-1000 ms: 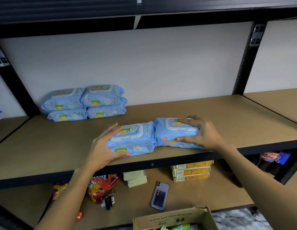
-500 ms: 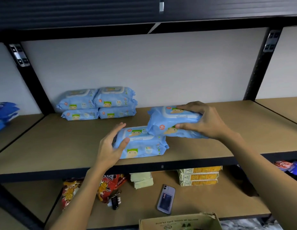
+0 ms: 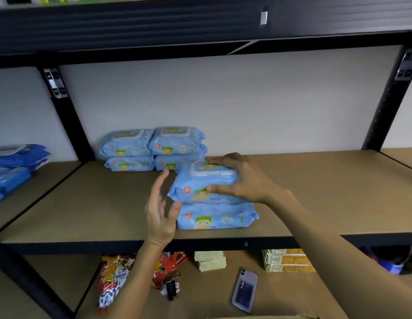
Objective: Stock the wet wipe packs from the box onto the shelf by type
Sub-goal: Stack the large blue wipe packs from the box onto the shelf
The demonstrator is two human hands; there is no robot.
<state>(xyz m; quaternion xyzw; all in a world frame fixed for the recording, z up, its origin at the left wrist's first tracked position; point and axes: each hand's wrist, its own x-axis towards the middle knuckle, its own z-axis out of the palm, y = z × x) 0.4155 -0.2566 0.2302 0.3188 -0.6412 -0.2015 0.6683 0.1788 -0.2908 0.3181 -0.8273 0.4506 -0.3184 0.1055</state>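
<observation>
Right hand (image 3: 244, 178) grips the upper pack (image 3: 204, 185); left hand (image 3: 160, 210) open beside: square it flush on the lower pack (image 3: 215, 217), then slide both back

**Legible markings: very little**

Snack bag (image 3: 113, 282) on the lower shelf: the word "CHOCOLATE" reads on its white panel, with large blue-and-red lettering below it too distorted to make out. Top wipe pack (image 3: 201, 189): an orange round badge carries a two-digit number, unclear, and small print beneath the cartoon face is blurred. Yellow cartons (image 3: 288, 261): print illegible.
</observation>
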